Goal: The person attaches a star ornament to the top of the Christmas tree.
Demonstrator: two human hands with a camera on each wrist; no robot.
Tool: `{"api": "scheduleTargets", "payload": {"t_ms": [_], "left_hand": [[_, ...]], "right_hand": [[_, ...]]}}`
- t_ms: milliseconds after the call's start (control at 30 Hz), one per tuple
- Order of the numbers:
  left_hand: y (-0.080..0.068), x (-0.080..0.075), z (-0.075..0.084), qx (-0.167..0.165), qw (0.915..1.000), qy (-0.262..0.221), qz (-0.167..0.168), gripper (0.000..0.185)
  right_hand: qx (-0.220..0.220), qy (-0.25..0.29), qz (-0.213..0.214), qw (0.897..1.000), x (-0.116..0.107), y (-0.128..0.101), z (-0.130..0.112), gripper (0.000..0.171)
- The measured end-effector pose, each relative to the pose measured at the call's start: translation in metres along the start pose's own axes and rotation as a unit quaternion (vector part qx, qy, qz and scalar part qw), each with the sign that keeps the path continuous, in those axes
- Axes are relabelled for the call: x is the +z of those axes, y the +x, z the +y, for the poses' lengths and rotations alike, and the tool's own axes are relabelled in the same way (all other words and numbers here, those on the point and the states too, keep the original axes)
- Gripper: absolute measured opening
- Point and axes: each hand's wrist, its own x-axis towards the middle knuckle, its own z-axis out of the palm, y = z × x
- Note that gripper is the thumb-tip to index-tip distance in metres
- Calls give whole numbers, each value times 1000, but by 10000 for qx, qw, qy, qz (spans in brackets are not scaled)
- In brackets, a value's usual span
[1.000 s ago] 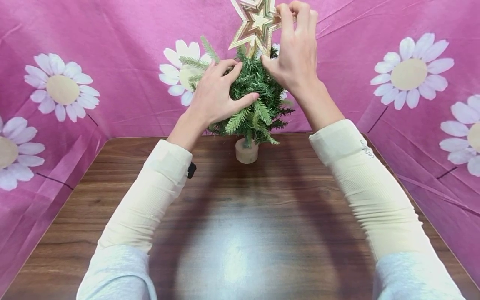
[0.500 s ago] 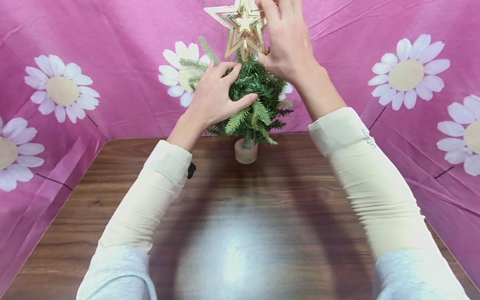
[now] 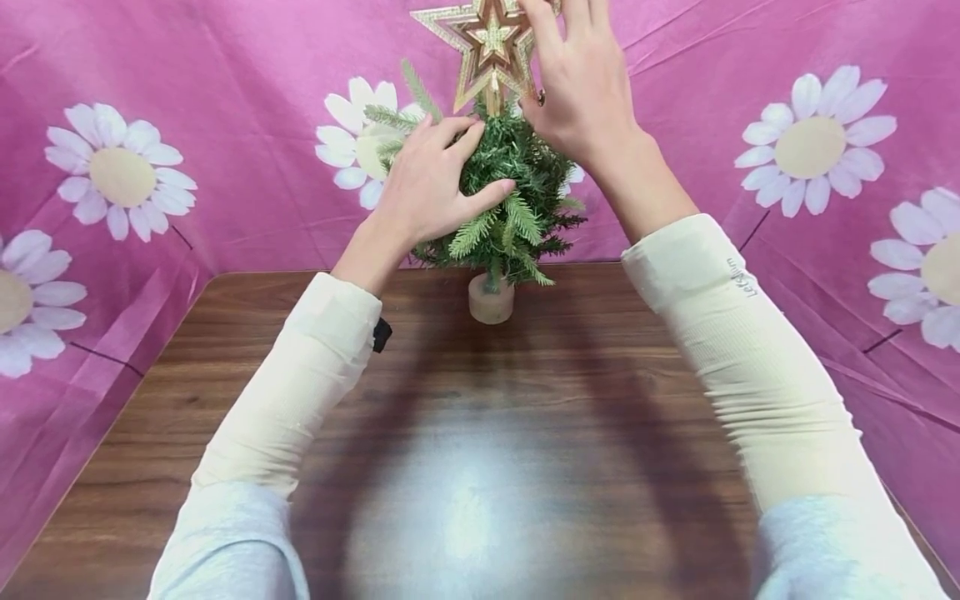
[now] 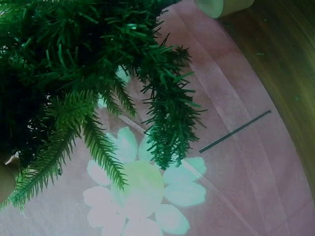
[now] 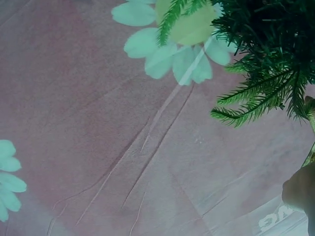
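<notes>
A small artificial Christmas tree (image 3: pixel 517 167) with green branches stands at the back of the table on a round wooden base (image 3: pixel 491 298). My left hand (image 3: pixel 435 175) holds its upper left side, index finger bent into the foliage and thumb across the front. At the treetop is a gold star tree topper (image 3: pixel 491 42), its short stem right at the tip and its upper end cut off by the frame. My right hand (image 3: pixel 588 92) grips the star's right side, thumb low near the stem. Both wrist views show mostly tree branches (image 4: pixel 167 108); a bit of a finger (image 5: pixel 300 189) shows in the right one.
The brown wooden table (image 3: pixel 480 433) stretches in front of the tree. A pink cloth (image 3: pixel 247 167) printed with white daisies hangs behind and along both sides, close to the tree's back.
My right hand has moved left with the star, which has gone from leaning right to nearly upright over the treetop. The left hand has stayed on the tree.
</notes>
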Motion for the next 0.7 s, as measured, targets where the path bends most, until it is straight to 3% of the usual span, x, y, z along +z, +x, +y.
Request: {"api": "scheduleTargets", "payload": {"t_ms": [300, 567, 700], "left_hand": [[-1, 0, 3, 90, 9997, -162, 187, 72], [-3, -8, 4, 101, 9996, -154, 235, 63], [-6, -13, 3, 137, 9995, -46, 290, 59]], "right_hand": [[-98, 106, 104, 9998, -1, -6, 4, 80], [17, 465, 279, 9985, -14, -13, 10, 54], [118, 501, 255, 9983, -19, -17, 15, 50]]}}
